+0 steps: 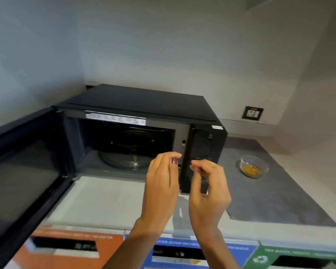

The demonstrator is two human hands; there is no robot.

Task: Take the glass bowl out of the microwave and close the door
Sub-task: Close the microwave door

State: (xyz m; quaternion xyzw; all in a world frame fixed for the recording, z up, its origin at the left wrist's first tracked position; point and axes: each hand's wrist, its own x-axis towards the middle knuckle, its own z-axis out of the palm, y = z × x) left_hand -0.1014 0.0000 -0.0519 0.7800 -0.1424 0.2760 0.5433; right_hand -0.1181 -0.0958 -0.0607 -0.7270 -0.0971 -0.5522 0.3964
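Grey counter (113, 195) fills the lower frame; bowl (254, 166) sits right of the microwave (140, 105). Left hand (161, 183) and right hand (209, 187) hang loosely curled, empty. Door (25, 171), open at left, could slam if swung carelessly.

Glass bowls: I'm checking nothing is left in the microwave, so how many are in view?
1. The glass bowl, with orange food in it, sits on the grey mat right of the microwave. Inside, only the glass turntable shows; the cavity's dark corners may hide something.
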